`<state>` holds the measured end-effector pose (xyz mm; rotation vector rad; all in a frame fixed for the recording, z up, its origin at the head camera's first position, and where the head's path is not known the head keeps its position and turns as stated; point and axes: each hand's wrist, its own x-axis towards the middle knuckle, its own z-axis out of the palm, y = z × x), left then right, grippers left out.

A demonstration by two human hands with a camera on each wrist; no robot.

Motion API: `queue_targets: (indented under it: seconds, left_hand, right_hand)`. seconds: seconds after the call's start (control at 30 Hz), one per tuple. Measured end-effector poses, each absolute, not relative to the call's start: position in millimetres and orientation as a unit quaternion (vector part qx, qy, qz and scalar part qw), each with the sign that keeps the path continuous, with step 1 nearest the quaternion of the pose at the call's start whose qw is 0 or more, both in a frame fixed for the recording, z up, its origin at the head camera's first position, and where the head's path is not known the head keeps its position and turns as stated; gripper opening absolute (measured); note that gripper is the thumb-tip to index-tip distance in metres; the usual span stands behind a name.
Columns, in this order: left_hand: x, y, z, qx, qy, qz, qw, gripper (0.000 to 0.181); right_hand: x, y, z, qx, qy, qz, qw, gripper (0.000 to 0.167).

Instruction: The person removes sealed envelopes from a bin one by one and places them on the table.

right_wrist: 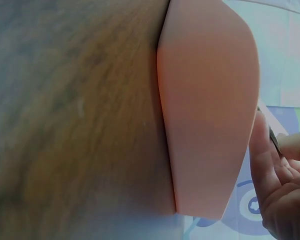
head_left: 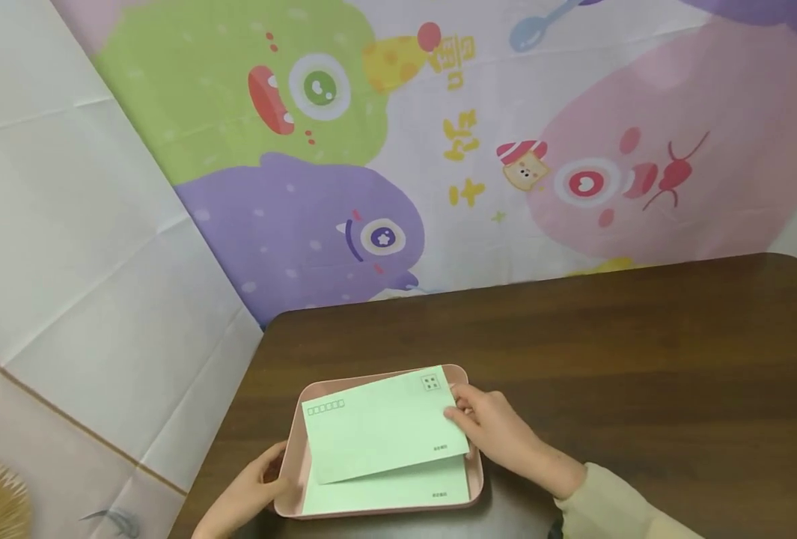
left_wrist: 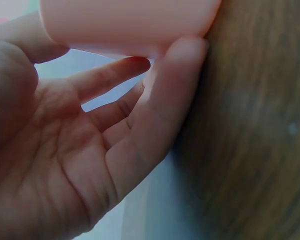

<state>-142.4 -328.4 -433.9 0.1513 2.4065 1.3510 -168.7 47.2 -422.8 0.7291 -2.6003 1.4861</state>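
A pink tray (head_left: 295, 468) sits on the table with pale green envelopes in it. The upper envelope (head_left: 378, 427) lies tilted across the lower envelope (head_left: 398, 488), with printed boxes at its left and a stamp square at its upper right. My right hand (head_left: 502, 434) pinches the upper envelope's right edge, just over the tray's right rim. In the right wrist view, the tray's outer wall (right_wrist: 210, 110) stands beside that hand (right_wrist: 285, 195). My left hand (head_left: 246, 490) holds the tray's left side, its fingers against the outer wall (left_wrist: 130, 25) in the left wrist view.
The dark wooden table (head_left: 607, 359) extends behind and to the right of the tray. A cartoon-printed cloth (head_left: 479, 247) hangs along its far edge, and a pale cloth wall (head_left: 102, 224) stands to the left.
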Motion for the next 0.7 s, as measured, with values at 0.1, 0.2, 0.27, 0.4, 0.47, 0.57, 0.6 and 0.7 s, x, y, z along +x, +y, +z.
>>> queue_targets:
  seconds: [0.1, 0.2, 0.27, 0.4, 0.47, 0.57, 0.6, 0.7]
  left_hand:
    - [-141.9, -331.9, -435.3, 0.058, 0.857, 0.476, 0.189, 0.062]
    - [-141.8, -335.1, -437.0, 0.060, 0.856, 0.478, 0.188, 0.062]
    - [-141.8, -336.6, -437.8, 0.061, 0.856, 0.477, 0.187, 0.061]
    - [-142.4, -337.7, -437.9, 0.068, 0.857, 0.476, 0.188, 0.060]
    - [-143.0, -337.4, -437.5, 0.071, 0.862, 0.468, 0.184, 0.058]
    - [-144.8, -335.3, -436.0, 0.076, 0.864, 0.465, 0.177, 0.058]
    - [-145.2, -334.5, -436.1, 0.077, 0.865, 0.464, 0.175, 0.058]
    - [-146.3, -332.7, -436.8, 0.078, 0.858, 0.472, 0.185, 0.060]
  right_hand:
    - [-168.5, 48.7, -423.2, 0.227, -0.831, 0.508, 0.009, 0.013]
    - [-168.5, 50.0, -424.7, 0.220, -0.819, 0.529, -0.008, 0.016]
    - [-168.8, 50.3, -425.3, 0.215, -0.817, 0.536, -0.010, 0.018]
    - [-170.3, 51.2, -424.3, 0.200, -0.824, 0.530, -0.004, 0.019]
    - [-170.8, 51.9, -422.8, 0.191, -0.827, 0.529, -0.003, 0.020]
    - [-171.9, 53.3, -422.0, 0.186, -0.826, 0.532, 0.001, 0.025]
    - [-172.2, 53.8, -422.1, 0.187, -0.824, 0.534, -0.001, 0.026]
    - [-174.5, 55.0, -423.0, 0.183, -0.819, 0.544, -0.008, 0.026]
